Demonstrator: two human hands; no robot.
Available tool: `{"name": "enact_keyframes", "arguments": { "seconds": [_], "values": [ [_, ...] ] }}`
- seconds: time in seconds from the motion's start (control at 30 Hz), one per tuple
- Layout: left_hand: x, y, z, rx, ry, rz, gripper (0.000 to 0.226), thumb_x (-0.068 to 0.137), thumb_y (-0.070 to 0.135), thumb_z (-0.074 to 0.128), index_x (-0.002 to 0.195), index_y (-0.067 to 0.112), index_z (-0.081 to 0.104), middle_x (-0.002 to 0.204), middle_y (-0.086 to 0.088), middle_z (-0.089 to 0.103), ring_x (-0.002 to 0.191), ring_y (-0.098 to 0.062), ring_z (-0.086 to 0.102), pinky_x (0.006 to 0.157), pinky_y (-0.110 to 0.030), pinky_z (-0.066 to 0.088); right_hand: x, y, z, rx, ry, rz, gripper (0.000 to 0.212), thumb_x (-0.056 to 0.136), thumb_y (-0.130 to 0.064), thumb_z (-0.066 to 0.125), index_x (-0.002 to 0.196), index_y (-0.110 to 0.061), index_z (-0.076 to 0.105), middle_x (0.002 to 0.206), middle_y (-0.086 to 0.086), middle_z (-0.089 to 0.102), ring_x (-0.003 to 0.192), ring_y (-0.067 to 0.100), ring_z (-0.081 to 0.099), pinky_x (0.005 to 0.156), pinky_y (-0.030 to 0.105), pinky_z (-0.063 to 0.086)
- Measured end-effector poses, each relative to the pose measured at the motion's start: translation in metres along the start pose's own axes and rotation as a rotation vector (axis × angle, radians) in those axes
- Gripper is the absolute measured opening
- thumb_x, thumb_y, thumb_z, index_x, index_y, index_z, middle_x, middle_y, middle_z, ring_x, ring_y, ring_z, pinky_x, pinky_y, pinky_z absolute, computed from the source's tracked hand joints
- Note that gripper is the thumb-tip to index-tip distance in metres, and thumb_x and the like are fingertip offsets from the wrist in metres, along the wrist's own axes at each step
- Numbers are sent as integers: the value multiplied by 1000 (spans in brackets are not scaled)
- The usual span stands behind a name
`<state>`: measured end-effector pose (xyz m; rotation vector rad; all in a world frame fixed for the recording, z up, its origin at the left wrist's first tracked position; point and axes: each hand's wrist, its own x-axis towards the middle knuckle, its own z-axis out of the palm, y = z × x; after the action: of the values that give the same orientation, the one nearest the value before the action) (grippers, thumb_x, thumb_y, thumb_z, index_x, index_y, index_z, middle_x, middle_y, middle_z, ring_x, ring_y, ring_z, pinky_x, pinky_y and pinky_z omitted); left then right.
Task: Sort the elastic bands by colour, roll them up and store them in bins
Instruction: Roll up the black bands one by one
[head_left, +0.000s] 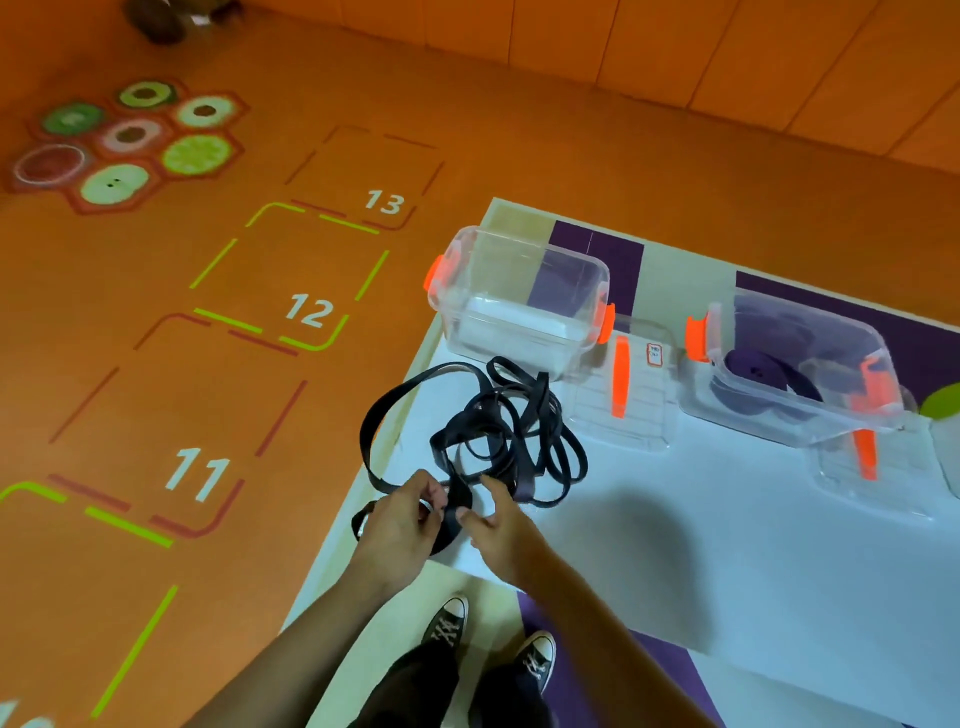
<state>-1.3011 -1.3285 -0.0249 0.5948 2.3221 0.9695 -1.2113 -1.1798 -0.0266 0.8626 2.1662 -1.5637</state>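
Covering an orange numbered floor (218, 395), a white table (675, 545) holds clear bins (519, 296).

A white table (675, 545) carries a tangle of black elastic bands (498, 431) at its left edge, one loop hanging over. Behind it stand a left bin (519, 306) and a right bin (795, 374), both clear. A flat lid (623, 400) lies between them and a second lid (878, 478) by the right bin's near corner. A green object (943, 400) is cut off at the far right.

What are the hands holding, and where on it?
Left hand grips a black band at the tangle's near end. Right hand touches it there; whether it grips cannot be told.
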Motion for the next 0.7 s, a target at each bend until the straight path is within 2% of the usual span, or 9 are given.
{"name": "enact_keyframes", "arguments": {
  "seconds": [0.07,0.17,0.27,0.37,0.43,0.5,0.53,0.6,0.7],
  "values": [
    [-5,-7,4,37,-24,15,24,95,10,55,88,32,50,81,6,67,69,-15,63,66,-40,52,8,-7,12,211,-29,93,36,105,-36,54,136,-20,47,108,-6,63,100,15,66,90,35,55],
    [-13,-24,8,102,-33,16,26,93,12,57,86,36,48,85,12,65,81,-13,60,68,-34,50,20,-11,25,225,33,193,27,98,-38,62,118,-20,57,113,4,67,110,29,68,98,49,56],
    [-23,-48,10,116,70,-34,20,91,12,61,92,30,52,91,12,59,87,-13,56,72,-29,47,31,-10,35,223,31,243,41,95,-36,64,128,-13,57,120,11,67,108,30,68,93,48,59],
    [-30,-61,8,0,177,-368,16,93,21,64,83,22,51,85,6,56,78,-19,55,67,-32,41,37,-18,39,282,-4,295,36,100,-27,61,131,-10,56,131,15,62,110,30,66,87,37,60],
    [-31,-63,4,-239,87,-778,32,96,40,63,79,14,54,77,-1,59,68,-22,54,64,-30,41,40,-20,41,282,-43,334,33,95,-21,69,124,-8,60,134,13,60,122,30,59,97,28,50],
    [-32,-64,1,-754,-82,-1073,57,94,61,57,98,4,62,91,-12,68,77,-28,62,70,-37,55,41,-26,44,391,-61,376,10,94,-10,65,103,-6,64,121,16,67,118,33,63,98,36,54],
    [-32,-66,1,-968,-126,-1110,68,91,69,54,107,3,62,101,-15,71,86,-32,66,77,-44,59,39,-28,45,357,-58,326,4,96,-7,60,95,-4,62,111,19,69,109,34,67,87,41,61],
    [-28,-68,0,-1221,-51,-1048,68,91,70,54,110,5,64,108,-17,73,100,-35,69,89,-51,59,36,-32,46,368,-23,331,14,100,-9,52,96,0,61,101,18,66,88,28,69,62,32,60],
    [-17,-57,-8,-1216,182,-915,31,98,37,64,97,5,66,96,-14,73,89,-30,69,82,-43,61,32,-32,38,370,-3,325,16,101,-14,50,101,-4,62,99,17,63,77,22,67,56,28,57]
  ]
}}
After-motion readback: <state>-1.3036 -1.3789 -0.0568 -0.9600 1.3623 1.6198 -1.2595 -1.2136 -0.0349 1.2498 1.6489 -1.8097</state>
